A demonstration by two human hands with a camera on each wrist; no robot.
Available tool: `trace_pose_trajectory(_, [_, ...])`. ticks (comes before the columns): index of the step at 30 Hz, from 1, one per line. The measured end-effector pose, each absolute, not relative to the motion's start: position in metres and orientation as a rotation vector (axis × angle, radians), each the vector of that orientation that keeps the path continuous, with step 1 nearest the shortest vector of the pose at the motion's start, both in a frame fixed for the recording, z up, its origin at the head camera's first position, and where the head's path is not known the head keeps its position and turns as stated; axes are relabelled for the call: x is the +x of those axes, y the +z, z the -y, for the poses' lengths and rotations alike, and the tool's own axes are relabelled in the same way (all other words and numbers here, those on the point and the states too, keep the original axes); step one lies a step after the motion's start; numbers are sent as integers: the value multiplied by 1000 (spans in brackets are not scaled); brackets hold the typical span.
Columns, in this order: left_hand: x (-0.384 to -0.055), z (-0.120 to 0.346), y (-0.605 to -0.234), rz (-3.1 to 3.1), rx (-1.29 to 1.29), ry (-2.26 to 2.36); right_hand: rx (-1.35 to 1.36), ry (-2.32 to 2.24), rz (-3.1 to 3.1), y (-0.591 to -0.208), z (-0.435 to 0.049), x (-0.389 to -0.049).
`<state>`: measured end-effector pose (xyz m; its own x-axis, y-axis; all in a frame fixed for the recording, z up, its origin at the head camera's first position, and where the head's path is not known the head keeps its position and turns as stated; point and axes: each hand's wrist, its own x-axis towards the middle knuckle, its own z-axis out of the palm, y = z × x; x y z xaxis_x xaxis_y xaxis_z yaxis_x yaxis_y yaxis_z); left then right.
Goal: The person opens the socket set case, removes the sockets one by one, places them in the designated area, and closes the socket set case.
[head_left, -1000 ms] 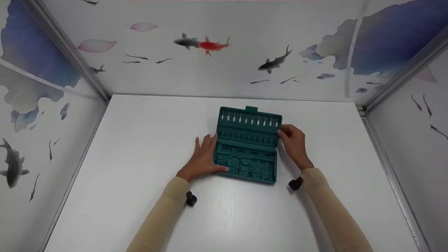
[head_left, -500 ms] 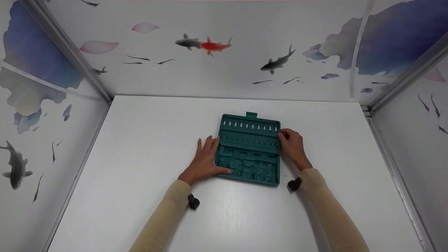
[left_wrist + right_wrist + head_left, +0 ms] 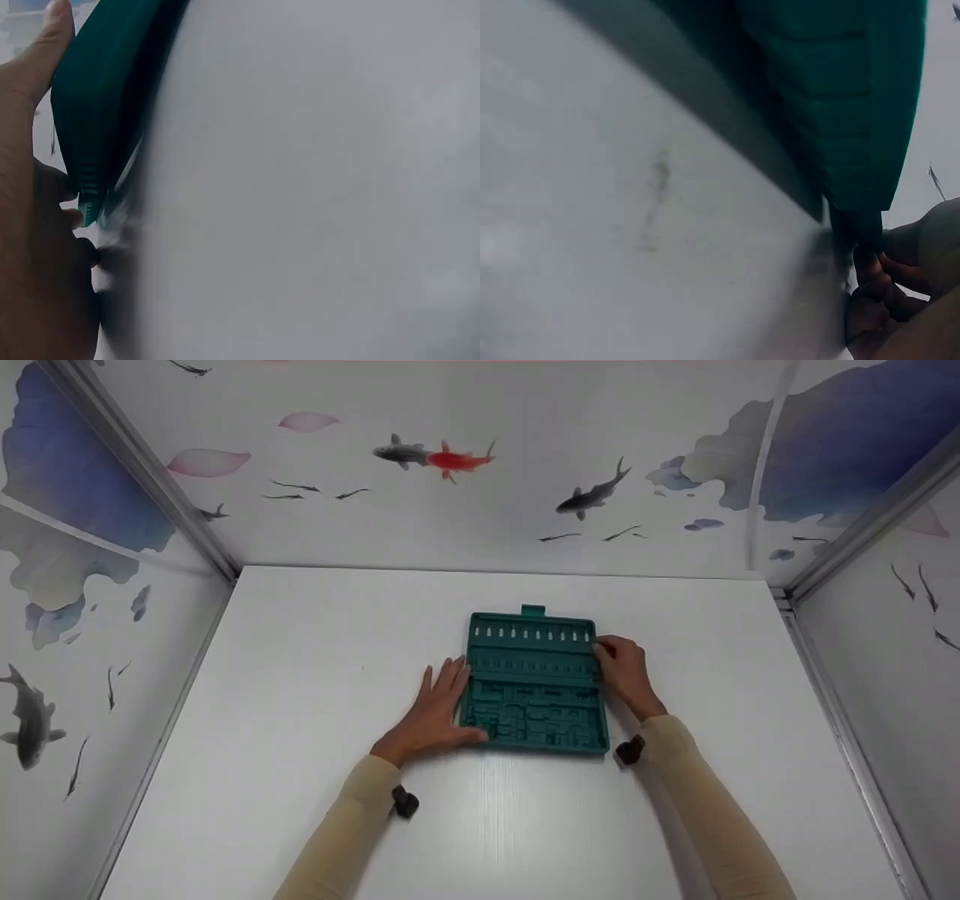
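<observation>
An open green plastic tool case (image 3: pixel 532 682) lies spread out before me, hinge across its middle. A row of several small silver pieces (image 3: pixel 531 635) lines its far half; the near half has moulded recesses. My left hand (image 3: pixel 427 716) holds the case's left side, thumb over the near-left corner and fingers along the edge by the hinge. At the right edge of the far half, my right hand (image 3: pixel 624 671) pinches the rim between thumb and fingers. The right wrist view shows the case's ribbed side (image 3: pixel 840 112) above a shadow on the table.
The white table (image 3: pixel 300 660) extends around the case on all sides. Fish-patterned panels (image 3: pixel 480 510) stand along the back and both sides. A black wrist camera (image 3: pixel 406 802) is on the left sleeve, another (image 3: pixel 630 750) on the right.
The far half has come down and towards me, so the case lies flatter and straighter. Its near-right corner has shifted a little right. Both hands keep their hold.
</observation>
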<state>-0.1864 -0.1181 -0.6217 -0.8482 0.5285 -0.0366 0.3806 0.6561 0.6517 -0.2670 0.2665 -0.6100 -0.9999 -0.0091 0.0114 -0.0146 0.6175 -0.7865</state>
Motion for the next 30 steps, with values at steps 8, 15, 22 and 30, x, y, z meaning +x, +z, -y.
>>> trace_pose_trajectory(8, [-184, 120, -625, -2664, 756, 896, 42, 1329, 2818, -606, -272, -273])
trace_pose_trajectory(15, [-182, 117, -626, -2691, 732, 911, 273, 1221, 2832, -597, -276, -281])
trace_pose_trajectory(22, [-182, 117, -627, -2686, 724, 937, 412, 1104, 2946, -592, -277, -288])
trace_pose_trajectory(30, [-181, 118, -627, -2690, 713, 931, 474, 1048, 3041, -585, -275, -298])
